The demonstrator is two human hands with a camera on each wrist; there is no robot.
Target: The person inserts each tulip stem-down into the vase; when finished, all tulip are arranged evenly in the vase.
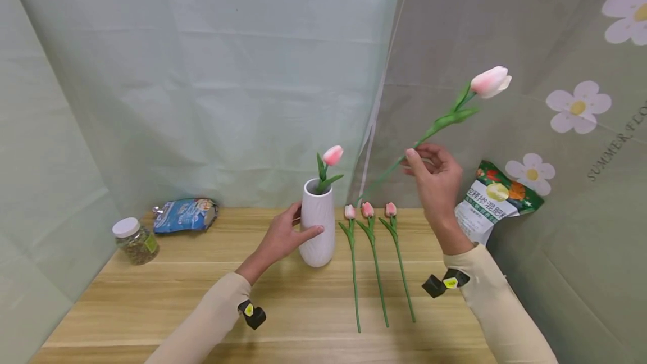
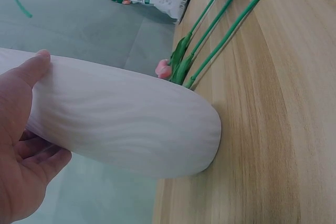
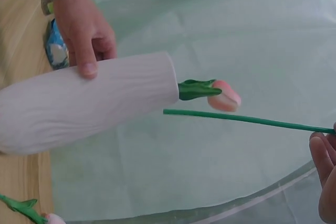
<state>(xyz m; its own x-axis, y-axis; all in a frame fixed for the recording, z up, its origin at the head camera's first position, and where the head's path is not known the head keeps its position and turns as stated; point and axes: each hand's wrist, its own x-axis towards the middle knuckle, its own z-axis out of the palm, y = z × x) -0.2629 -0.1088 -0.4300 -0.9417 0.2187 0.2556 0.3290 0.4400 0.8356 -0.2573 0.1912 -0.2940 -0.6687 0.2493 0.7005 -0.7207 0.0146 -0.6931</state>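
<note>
The white ribbed vase stands on the table, one pink tulip in its mouth. My left hand grips the vase's side, thumb on the front; the left wrist view shows the same hand around it. Up to the right, my right hand pinches the green stem of another tulip, its bloom pointing up and right. In the right wrist view that stem's lower end is beside the vase's mouth, outside it.
Three tulips lie on the wooden table just right of the vase. At the far left are a jar with a white lid and a blue packet. A white and green bag leans at the right.
</note>
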